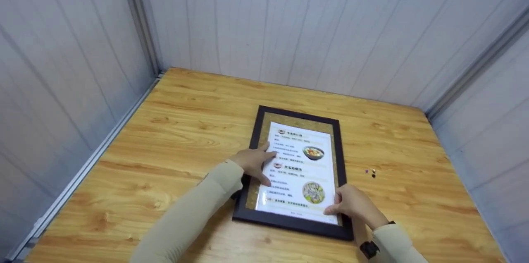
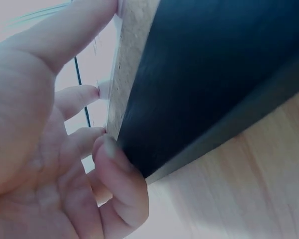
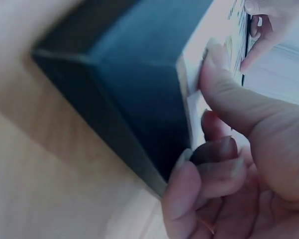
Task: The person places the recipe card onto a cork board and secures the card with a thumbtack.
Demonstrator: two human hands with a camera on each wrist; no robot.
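Left hand [image 1: 252, 161]: fingers [image 2: 79, 97] spread, straight, pressing the menu sheet [image 1: 298, 163].
Right hand [image 1: 351, 205]: fingers [image 3: 214, 164] curled, pinching the sheet's lower right corner.
Frame [image 1: 341, 163]: flat on the wooden surface [image 1: 165, 139], sheet inside.

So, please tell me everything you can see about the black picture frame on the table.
The black picture frame lies flat on the wooden table, long side running away from the person. Its border looks dark, smooth and thick; inside is a golden-brown mat around a glossy white printed sheet with text and two food photos. The left hand rests its fingers on the sheet's left edge; the right hand touches the sheet near the frame's near right corner.
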